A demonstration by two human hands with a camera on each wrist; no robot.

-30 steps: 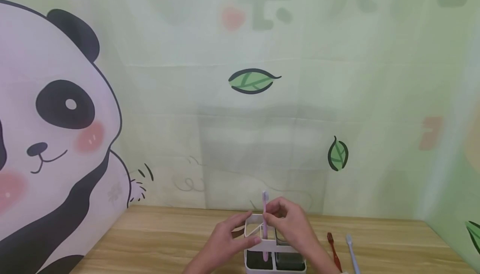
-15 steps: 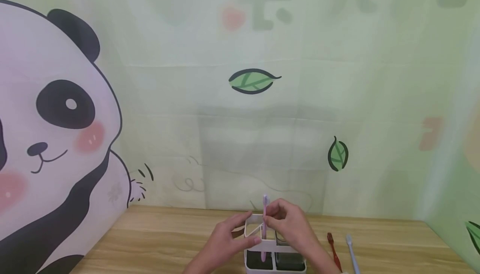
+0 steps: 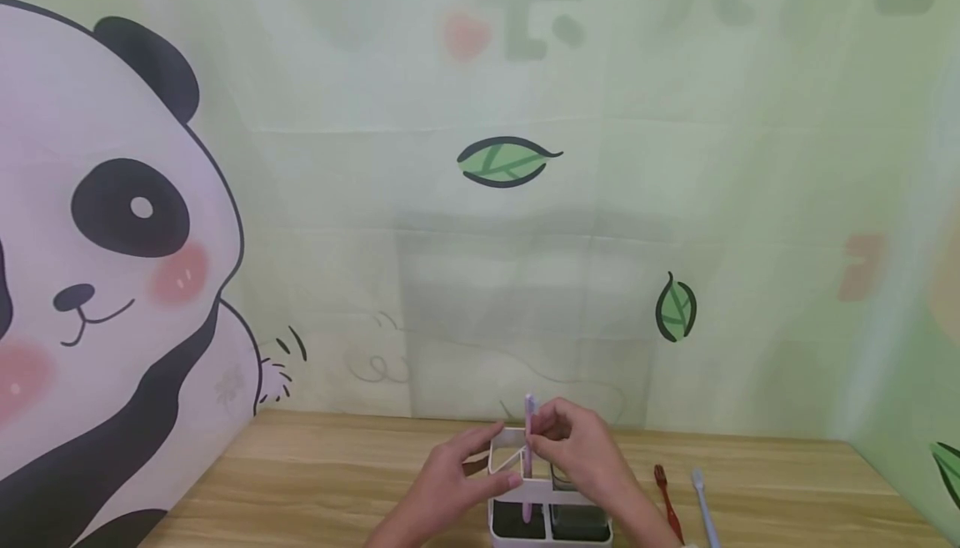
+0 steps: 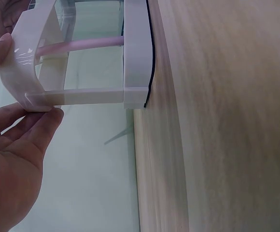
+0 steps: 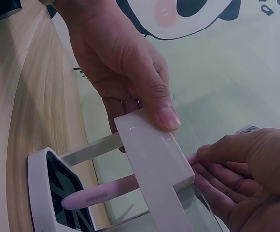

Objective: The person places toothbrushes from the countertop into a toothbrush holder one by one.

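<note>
Right hand (image 3: 576, 438): thumb and fingers pinching pink toothbrush (image 3: 528, 456), nearly upright within white holder (image 3: 558, 495). Left hand (image 3: 452, 475): gripping the holder's left side. Red-brown toothbrush (image 3: 668, 504), pale-blue toothbrush (image 3: 705, 508) (both lying flat): right of the holder.

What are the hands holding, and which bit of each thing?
The right hand pinches the pink toothbrush by the upper part of its handle; the left hand grips the white holder by the left side of its top.
</note>
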